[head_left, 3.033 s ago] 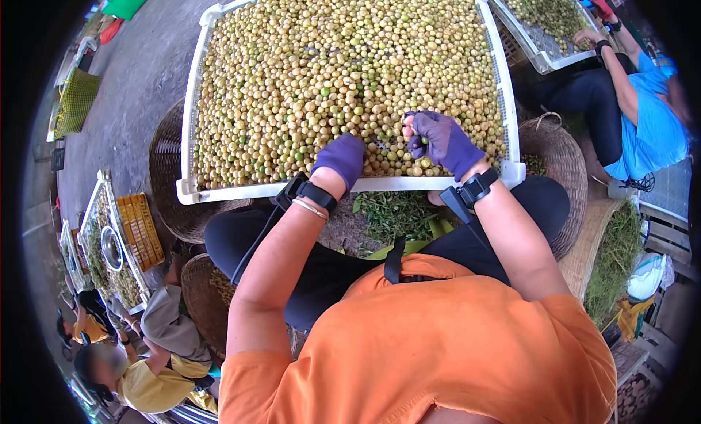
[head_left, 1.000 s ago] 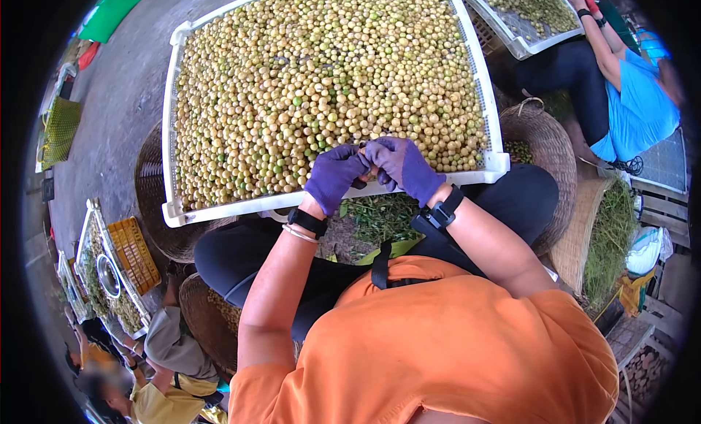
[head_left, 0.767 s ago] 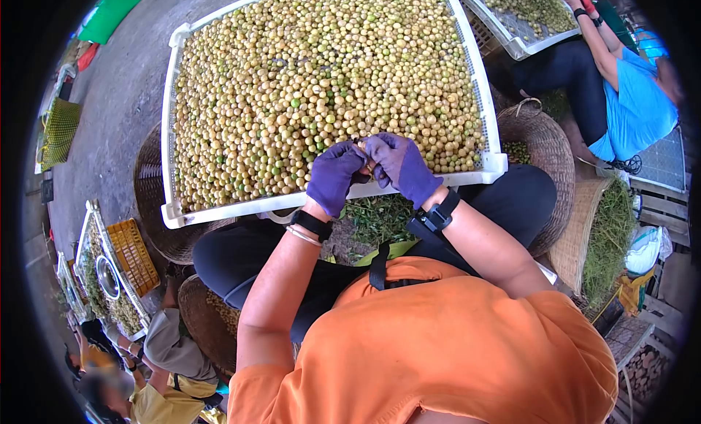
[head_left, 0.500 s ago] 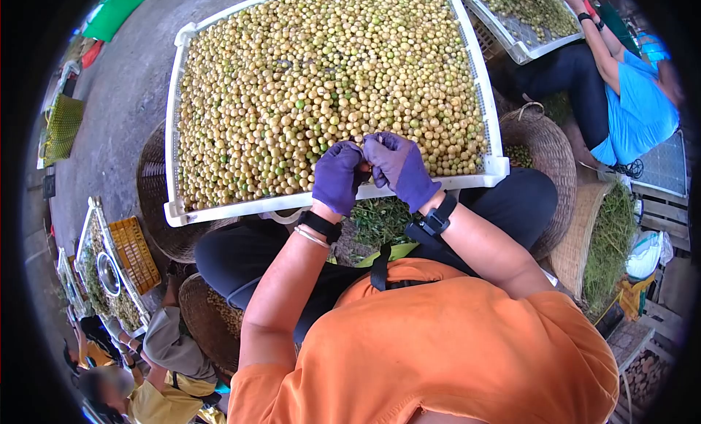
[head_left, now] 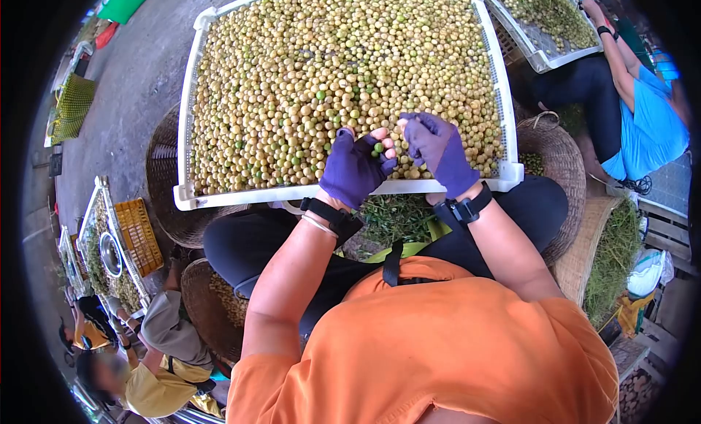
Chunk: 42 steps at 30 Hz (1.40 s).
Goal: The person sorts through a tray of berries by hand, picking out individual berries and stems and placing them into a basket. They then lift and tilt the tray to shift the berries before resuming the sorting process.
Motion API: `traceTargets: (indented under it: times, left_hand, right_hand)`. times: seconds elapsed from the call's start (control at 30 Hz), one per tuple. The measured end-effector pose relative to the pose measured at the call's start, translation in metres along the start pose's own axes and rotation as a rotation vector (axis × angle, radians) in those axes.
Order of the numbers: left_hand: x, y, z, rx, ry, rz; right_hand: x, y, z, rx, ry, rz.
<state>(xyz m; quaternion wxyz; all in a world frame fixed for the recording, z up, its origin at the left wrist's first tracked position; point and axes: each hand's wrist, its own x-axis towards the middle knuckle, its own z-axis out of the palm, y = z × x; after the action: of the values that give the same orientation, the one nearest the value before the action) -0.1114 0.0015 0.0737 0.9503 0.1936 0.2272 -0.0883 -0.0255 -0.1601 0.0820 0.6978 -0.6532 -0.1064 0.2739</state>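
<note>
A white tray [head_left: 185,124] full of small round yellow-green fruits [head_left: 328,66] lies across my knees. Both hands wear purple fingerless gloves and are over its near edge. My left hand [head_left: 356,165] is turned partly palm up, its fingers curled around a few small green fruits [head_left: 377,149]. A short gap to the right, my right hand [head_left: 442,152] is closed with thumb and fingertips pinched together. Whatever it pinches is too small or hidden to make out.
Woven baskets stand at my left [head_left: 164,168] and right [head_left: 558,161], beside the tray. A flat basket of green stems [head_left: 613,256] lies farther right. A person in blue [head_left: 642,124] sits at another tray; people sit at lower left near a yellow crate [head_left: 140,238].
My hands, close together before, have moved apart, the right one going rightward. The left hand has turned, showing green fruits in its fingers. The whole view has shifted slightly.
</note>
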Motion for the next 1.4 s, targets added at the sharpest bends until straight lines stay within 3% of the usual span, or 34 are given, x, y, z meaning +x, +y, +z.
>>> traceTargets:
  times: [0.07,0.1,0.2,0.23,0.3,0.37,0.4,0.47,0.5,0.63,0.73,0.77,0.87,0.97,1.13,1.2,1.33,1.37,1.4]
  left_hand:
    - [0.000,0.005,-0.009,0.254,0.087,0.105]
    - [-0.001,0.010,-0.013,0.381,0.130,0.157]
    - [-0.012,0.040,-0.010,1.112,0.411,0.198]
    - [-0.016,0.048,-0.010,1.473,0.481,0.255]
    - [-0.026,0.066,-0.010,2.064,0.505,0.326]
    - [-0.028,0.074,-0.033,1.963,0.446,0.372]
    - [-0.032,0.074,-0.031,1.928,0.446,0.357]
    - [-0.035,0.071,-0.023,2.144,0.351,0.174]
    - [-0.035,0.067,-0.020,2.246,0.299,0.077]
    - [-0.030,0.050,-0.013,2.376,0.315,-0.014]
    - [-0.031,0.048,-0.017,2.244,0.589,0.211]
    - [-0.029,0.050,-0.020,2.308,0.604,0.196]
    - [-0.017,0.048,-0.016,2.498,0.301,-0.027]
    - [-0.011,0.036,-0.004,2.539,0.321,-0.097]
    - [-0.003,0.036,0.008,2.422,0.437,-0.265]
    - [-0.008,0.041,-0.007,2.353,0.526,0.019]
    - [-0.013,0.057,-0.041,2.136,0.633,0.610]
    - [-0.015,0.059,-0.035,2.258,0.577,0.711]
    - [-0.014,0.060,-0.029,2.340,0.548,0.593]
  right_hand:
    - [-0.004,0.005,0.004,-0.247,-0.056,-0.194]
    - [-0.011,0.000,0.000,-0.412,-0.189,-0.213]
    - [-0.016,0.018,0.003,-0.752,-0.148,-0.527]
    - [-0.013,0.017,0.000,-0.654,-0.236,-0.332]
    - [-0.005,0.024,-0.002,-0.540,-0.148,-0.166]
    - [0.004,0.025,-0.003,-0.507,-0.111,-0.092]
    - [0.006,0.025,0.000,-0.536,-0.165,-0.184]
    - [0.010,0.025,0.007,-0.592,-0.269,-0.371]
    - [0.014,0.034,0.015,-0.720,-0.322,-0.646]
    - [0.015,0.040,0.040,-1.365,-0.495,-0.599]
    - [0.027,0.046,0.011,-1.230,-0.411,-0.437]
    - [0.029,0.047,-0.003,-1.244,-0.350,-0.455]
    - [0.026,0.031,-0.021,-1.232,-0.208,-0.433]
    - [0.026,0.024,-0.016,-1.051,-0.141,-0.495]
    - [0.032,0.025,0.026,-1.136,-0.326,-0.569]
    - [0.034,0.036,0.040,-1.268,-0.432,-0.534]
    - [0.033,0.050,0.044,-1.367,-0.347,-0.575]
    - [0.033,0.052,0.039,-1.332,-0.295,-0.639]
    - [0.033,0.053,0.034,-1.346,-0.278,-0.596]
